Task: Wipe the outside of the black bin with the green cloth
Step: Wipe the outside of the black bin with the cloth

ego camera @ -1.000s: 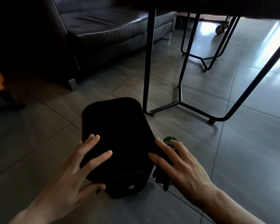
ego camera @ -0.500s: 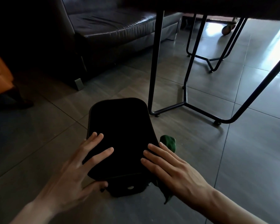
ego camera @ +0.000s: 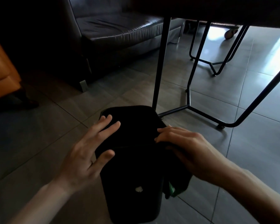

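Left hand [ego camera: 87, 152] lies flat, steadying the black bin [ego camera: 132, 159]; right hand [ego camera: 189, 149] apparently presses the green cloth [ego camera: 172, 189] beneath its palm. Wipe firmly downward.

Bin [ego camera: 132, 172]: black, on the grey floor [ego camera: 39, 143], by a thin table leg [ego camera: 160, 67].
Left hand [ego camera: 86, 152]: flat on the bin's top, fingers spread.
Right hand [ego camera: 189, 151]: pressing the bin's right side.
Cloth [ego camera: 172, 190]: green, a bit peeks out under the right hand.
Sofa [ego camera: 116, 29]: dark, behind.
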